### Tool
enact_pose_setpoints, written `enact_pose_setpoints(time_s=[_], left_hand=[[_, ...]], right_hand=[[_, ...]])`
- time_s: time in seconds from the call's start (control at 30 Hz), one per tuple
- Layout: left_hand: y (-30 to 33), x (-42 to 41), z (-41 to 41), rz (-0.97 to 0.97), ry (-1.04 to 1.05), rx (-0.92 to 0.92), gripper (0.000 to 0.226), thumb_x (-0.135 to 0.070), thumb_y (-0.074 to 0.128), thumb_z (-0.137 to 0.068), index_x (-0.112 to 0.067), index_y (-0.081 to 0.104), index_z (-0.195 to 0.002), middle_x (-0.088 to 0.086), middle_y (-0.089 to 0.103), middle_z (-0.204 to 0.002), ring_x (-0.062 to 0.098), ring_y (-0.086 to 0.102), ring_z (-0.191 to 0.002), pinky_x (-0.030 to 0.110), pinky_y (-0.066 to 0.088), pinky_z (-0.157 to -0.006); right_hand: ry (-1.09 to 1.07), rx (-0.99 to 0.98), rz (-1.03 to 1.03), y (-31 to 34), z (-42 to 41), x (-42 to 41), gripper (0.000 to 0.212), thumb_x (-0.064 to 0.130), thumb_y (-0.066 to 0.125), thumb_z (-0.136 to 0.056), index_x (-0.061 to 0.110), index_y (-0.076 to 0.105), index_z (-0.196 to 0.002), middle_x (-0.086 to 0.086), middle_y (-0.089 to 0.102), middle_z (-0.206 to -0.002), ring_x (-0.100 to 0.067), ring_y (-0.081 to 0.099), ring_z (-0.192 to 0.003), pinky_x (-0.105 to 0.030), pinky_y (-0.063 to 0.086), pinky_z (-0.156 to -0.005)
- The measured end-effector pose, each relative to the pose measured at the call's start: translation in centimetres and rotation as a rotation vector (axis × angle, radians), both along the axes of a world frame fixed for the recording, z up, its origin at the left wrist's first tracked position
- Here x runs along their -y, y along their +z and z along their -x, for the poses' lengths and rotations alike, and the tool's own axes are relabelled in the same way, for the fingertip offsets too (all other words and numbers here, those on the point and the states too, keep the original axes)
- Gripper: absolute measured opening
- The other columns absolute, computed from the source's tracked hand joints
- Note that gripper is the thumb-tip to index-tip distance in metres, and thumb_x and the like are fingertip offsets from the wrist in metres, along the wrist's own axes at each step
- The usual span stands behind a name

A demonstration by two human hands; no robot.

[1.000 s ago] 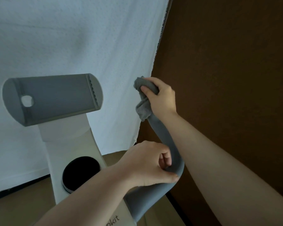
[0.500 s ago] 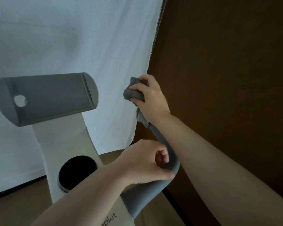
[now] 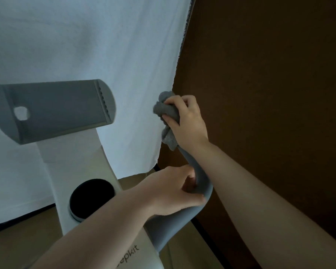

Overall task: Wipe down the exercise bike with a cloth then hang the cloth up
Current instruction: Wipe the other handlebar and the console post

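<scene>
Fingers of right hand (image 3: 186, 121) curled round crumpled grey terry cloth (image 3: 166, 113), pressing it on upper end of curved grey padded handlebar (image 3: 182, 214) | fingers of left hand (image 3: 173, 191) wrapped round handlebar bend | white exercise bike column (image 3: 81, 167) stands left, before white hanging sheet (image 3: 85, 41) | grey tablet holder (image 3: 52, 111) tops column | round black recess (image 3: 92, 197) below.

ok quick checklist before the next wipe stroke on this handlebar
1. Cloth gripped by right hand: ok.
2. Cloth against the upper end of the grey handlebar: ok.
3. Left hand steadying the handlebar at its bend: ok.
4. Left fingers clear of the path down the bar: not ok, they wrap it just below.
5. Handlebar tip fully wiped: cannot tell, cloth hides it.
6. Place to hang the cloth in view: not ok.
</scene>
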State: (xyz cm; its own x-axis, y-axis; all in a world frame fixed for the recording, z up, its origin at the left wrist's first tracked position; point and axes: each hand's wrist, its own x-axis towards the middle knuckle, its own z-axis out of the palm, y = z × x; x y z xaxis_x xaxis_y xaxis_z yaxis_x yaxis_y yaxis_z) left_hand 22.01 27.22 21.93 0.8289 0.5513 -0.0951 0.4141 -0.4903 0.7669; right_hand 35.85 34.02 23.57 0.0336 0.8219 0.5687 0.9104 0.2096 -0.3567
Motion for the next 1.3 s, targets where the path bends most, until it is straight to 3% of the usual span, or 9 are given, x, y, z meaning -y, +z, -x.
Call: enact_pose_setpoints(time_s=[0.17,0.37,0.53,0.67,0.9,1.1,1.3], left_hand=[[-0.1,-0.1,-0.3,0.022,0.023,0.021,0.023,-0.049,0.064,-0.080,-0.031,0.050,-0.085,-0.011,0.057,-0.071,0.001,0.052,-0.059,0.020,0.039,-0.055],[0.0,-0.1,0.1,0.015,0.031,0.021,0.022,-0.051,0.066,-0.080,-0.034,0.053,-0.084,-0.016,0.055,-0.062,-0.013,0.052,-0.055,0.013,0.033,-0.050],[0.0,-0.3,-0.2,-0.009,0.030,0.020,0.023,-0.048,0.065,-0.081,-0.028,0.054,-0.082,-0.011,0.057,-0.066,-0.001,0.053,-0.056,0.018,0.039,-0.054],[0.1,-0.1,-0.1,-0.016,0.043,0.030,0.024,-0.050,0.066,-0.080,-0.029,0.055,-0.083,-0.011,0.058,-0.068,-0.007,0.052,-0.055,0.016,0.036,-0.051],[0.0,-0.1,0.0,-0.077,0.023,0.011,0.025,-0.052,0.062,-0.082,-0.030,0.051,-0.080,-0.010,0.056,-0.068,0.002,0.053,-0.060,0.020,0.039,-0.055],[0.1,-0.1,0.1,-0.024,0.015,-0.013,0.024,-0.053,0.061,-0.083,-0.031,0.050,-0.078,-0.012,0.055,-0.068,0.003,0.053,-0.061,0.022,0.037,-0.055],[-0.4,-0.3,-0.3,-0.020,0.039,0.029,0.025,-0.053,0.066,-0.078,-0.031,0.054,-0.076,-0.012,0.057,-0.066,0.000,0.057,-0.061,0.021,0.042,-0.058]], right_hand=[[0.021,0.049,0.009,0.4,-0.9,0.6,0.027,0.027,0.061,-0.092,0.026,0.056,-0.118,-0.001,0.046,-0.119,-0.016,0.048,-0.109,-0.040,0.054,-0.082],[-0.055,0.010,-0.033,0.8,1.2,-2.3,0.025,0.027,0.062,-0.091,0.030,0.056,-0.115,0.000,0.045,-0.121,-0.015,0.044,-0.111,-0.031,0.052,-0.077],[-0.008,0.055,0.022,-0.5,-0.6,0.4,0.025,0.030,0.060,-0.092,0.028,0.054,-0.117,-0.001,0.045,-0.120,-0.017,0.048,-0.108,-0.037,0.054,-0.083],[-0.056,0.066,-0.026,1.3,0.9,-1.8,0.026,0.032,0.059,-0.093,0.027,0.053,-0.118,-0.002,0.044,-0.116,-0.016,0.046,-0.106,-0.038,0.055,-0.077],[0.000,0.060,0.022,-0.6,-1.0,1.1,0.026,0.033,0.058,-0.094,0.028,0.054,-0.118,0.000,0.046,-0.117,-0.016,0.050,-0.105,-0.038,0.054,-0.080],[-0.115,0.127,-0.040,1.1,1.4,-1.9,0.026,0.030,0.061,-0.092,0.027,0.055,-0.117,-0.002,0.045,-0.117,-0.016,0.043,-0.109,-0.034,0.053,-0.073],[-0.030,0.211,-0.020,0.0,0.1,0.4,0.026,0.026,0.066,-0.088,0.025,0.062,-0.113,-0.004,0.047,-0.118,-0.017,0.043,-0.108,-0.033,0.052,-0.077]])
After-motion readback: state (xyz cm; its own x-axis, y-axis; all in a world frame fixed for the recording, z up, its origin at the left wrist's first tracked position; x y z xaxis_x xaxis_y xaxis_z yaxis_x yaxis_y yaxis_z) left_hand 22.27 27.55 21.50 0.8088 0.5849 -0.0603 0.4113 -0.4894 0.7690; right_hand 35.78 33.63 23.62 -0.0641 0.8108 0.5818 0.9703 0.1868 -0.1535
